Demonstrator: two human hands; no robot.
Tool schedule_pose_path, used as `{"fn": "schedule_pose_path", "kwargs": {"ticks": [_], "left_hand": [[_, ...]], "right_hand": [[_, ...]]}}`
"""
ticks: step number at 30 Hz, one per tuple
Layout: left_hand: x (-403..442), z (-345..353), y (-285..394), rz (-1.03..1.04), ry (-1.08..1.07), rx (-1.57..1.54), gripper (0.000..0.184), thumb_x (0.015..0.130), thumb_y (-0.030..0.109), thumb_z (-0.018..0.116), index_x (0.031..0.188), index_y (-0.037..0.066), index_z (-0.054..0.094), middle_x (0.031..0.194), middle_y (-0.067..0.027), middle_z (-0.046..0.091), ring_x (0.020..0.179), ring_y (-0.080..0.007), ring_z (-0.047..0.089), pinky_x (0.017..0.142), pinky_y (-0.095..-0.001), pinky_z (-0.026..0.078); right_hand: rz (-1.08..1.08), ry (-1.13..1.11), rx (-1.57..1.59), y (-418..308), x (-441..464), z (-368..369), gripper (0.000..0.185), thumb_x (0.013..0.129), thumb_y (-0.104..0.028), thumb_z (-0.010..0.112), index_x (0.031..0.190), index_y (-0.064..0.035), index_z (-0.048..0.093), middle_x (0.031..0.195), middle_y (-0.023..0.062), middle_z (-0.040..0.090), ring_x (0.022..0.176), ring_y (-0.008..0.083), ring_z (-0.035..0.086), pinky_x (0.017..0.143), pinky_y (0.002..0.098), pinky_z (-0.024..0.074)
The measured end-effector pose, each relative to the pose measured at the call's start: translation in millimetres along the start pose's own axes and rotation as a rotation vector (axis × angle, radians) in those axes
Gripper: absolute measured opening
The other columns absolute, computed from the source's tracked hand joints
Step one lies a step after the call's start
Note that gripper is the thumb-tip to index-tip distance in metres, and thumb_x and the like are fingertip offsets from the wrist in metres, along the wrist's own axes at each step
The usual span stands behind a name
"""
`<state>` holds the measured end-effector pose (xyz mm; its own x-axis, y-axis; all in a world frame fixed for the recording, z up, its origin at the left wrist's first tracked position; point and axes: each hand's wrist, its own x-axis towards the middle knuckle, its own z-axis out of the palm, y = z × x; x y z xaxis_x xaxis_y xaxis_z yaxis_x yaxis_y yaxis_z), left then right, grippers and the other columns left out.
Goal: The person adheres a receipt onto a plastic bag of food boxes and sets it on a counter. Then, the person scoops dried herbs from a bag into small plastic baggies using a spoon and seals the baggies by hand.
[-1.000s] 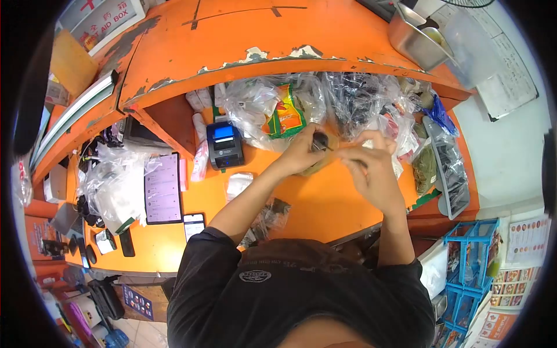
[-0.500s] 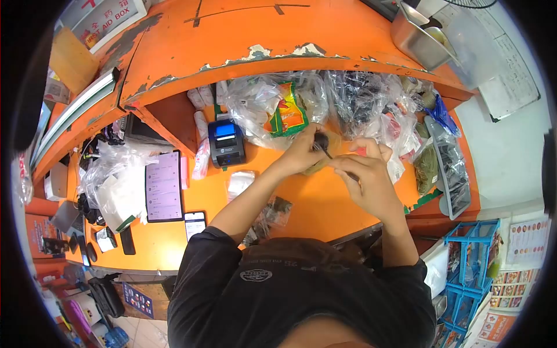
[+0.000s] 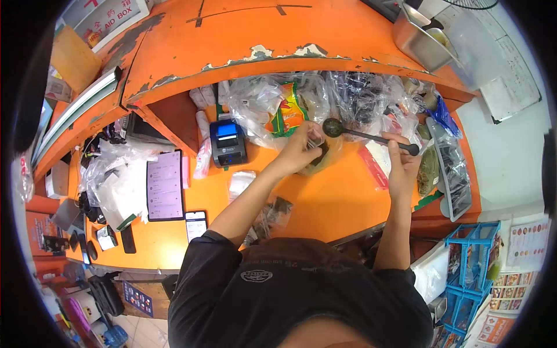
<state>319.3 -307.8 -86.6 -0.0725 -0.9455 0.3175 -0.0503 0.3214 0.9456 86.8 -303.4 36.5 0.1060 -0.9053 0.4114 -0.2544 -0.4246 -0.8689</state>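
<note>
A long-handled black spoon lies level above the orange table, held near its handle end by my right hand. Its round bowl points left and carries something dark. My left hand is closed with a small clear plastic bag at its fingertips, just left of the spoon bowl. Under and beside those fingers stands an open yellowish plastic bag with dark contents, partly hidden by the hand. A green and yellow packet lies behind my left hand.
At the back are piled clear bags. A label printer, a tablet and a phone lie to the left. Small flat packets are near my body. A grey tray and blue baskets stand on the right.
My right hand has moved right, carrying the spoon, whose bowl is now up and clear of the yellowish bag. The handle lies more level. My left hand has shifted slightly left and down.
</note>
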Motion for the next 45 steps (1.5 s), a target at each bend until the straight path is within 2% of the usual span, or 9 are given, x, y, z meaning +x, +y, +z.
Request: {"fn": "schedule_pose_path", "kwargs": {"ticks": [6,11,20,23,26,29,32,38,45], "left_hand": [[-9,-8,5,0.000,0.000,-0.149,0.051,0.076,-0.002,0.061,0.122,0.002,0.038,0.108,-0.0057,0.046,0.107,-0.0161,0.045,0.098,-0.0314,0.035],[-13,1,22,0.033,-0.007,-0.115,0.052,0.077,-0.001,0.061,0.123,0.001,0.037,0.109,-0.0068,0.045,0.108,-0.0162,0.045,0.098,-0.0309,0.035],[-16,19,27,0.090,0.122,0.289,0.061,0.076,0.010,0.067,0.127,-0.001,0.036,0.111,-0.0176,0.049,0.107,-0.0321,0.049,0.093,-0.0399,0.040],[-16,17,29,0.181,0.103,0.423,0.065,0.075,0.010,0.069,0.129,-0.001,0.035,0.116,-0.0191,0.048,0.111,-0.0326,0.048,0.093,-0.0399,0.041],[-19,8,40,0.144,0.150,0.225,0.057,0.080,0.015,0.070,0.127,0.000,0.041,0.114,-0.0118,0.051,0.112,-0.0205,0.048,0.095,-0.0360,0.041],[-18,-4,38,-0.041,0.081,-0.356,0.033,0.085,0.006,0.067,0.115,0.001,0.053,0.103,-0.0070,0.061,0.096,-0.0141,0.057,0.084,-0.0283,0.046],[-25,-4,45,-0.043,0.139,-0.442,0.014,0.089,0.005,0.063,0.102,0.001,0.061,0.091,-0.0002,0.065,0.084,-0.0067,0.058,0.079,-0.0236,0.046],[-41,3,54,0.057,0.163,-0.262,0.010,0.090,0.008,0.065,0.098,0.002,0.062,0.088,-0.0022,0.067,0.080,-0.0078,0.061,0.073,-0.0209,0.047],[-61,2,65,-0.093,0.184,-0.345,0.009,0.090,0.009,0.065,0.096,0.002,0.064,0.085,-0.0009,0.065,0.079,-0.0059,0.058,0.070,-0.0217,0.046]], "right_hand": [[0.003,-0.152,-0.213,49,-10,24,0.016,0.087,-0.011,0.065,0.100,-0.0009,0.068,0.090,0.0100,0.069,0.093,0.0187,0.061,0.087,0.0343,0.0435],[0.007,-0.347,-0.336,70,-35,68,0.026,0.081,-0.016,0.070,0.106,-0.0080,0.068,0.094,0.0103,0.067,0.111,0.0249,0.050,0.097,0.0430,0.0293],[-0.292,-0.158,-0.240,39,-24,89,0.022,0.077,-0.011,0.069,0.099,-0.0065,0.066,0.109,0.0122,0.061,0.112,0.0334,0.048,0.095,0.0452,0.0353],[-0.273,-0.223,-0.281,43,-22,85,0.013,0.079,-0.005,0.065,0.093,-0.0042,0.064,0.104,0.0121,0.061,0.103,0.0306,0.054,0.084,0.0399,0.0431],[-0.161,-0.245,-0.123,32,-17,76,0.007,0.082,-0.001,0.062,0.089,-0.0025,0.062,0.097,0.0119,0.062,0.087,0.0263,0.059,0.073,0.0332,0.0460],[-0.159,-0.280,-0.064,22,-16,66,0.006,0.085,0.000,0.060,0.090,-0.0015,0.061,0.091,0.0097,0.063,0.079,0.0200,0.061,0.070,0.0283,0.0464],[-0.032,-0.266,0.183,19,-22,69,0.005,0.086,-0.001,0.060,0.091,-0.0005,0.061,0.089,0.0063,0.063,0.081,0.0141,0.060,0.075,0.0265,0.0465],[0.170,-0.331,0.318,13,-34,81,0.006,0.088,-0.003,0.062,0.094,-0.0006,0.062,0.085,0.0018,0.064,0.079,0.0054,0.059,0.070,0.0212,0.0464],[0.097,-0.332,0.216,10,-48,87,0.003,0.085,-0.002,0.063,0.088,-0.0009,0.061,0.076,-0.0012,0.061,0.070,0.0036,0.055,0.060,0.0202,0.0439]]}}
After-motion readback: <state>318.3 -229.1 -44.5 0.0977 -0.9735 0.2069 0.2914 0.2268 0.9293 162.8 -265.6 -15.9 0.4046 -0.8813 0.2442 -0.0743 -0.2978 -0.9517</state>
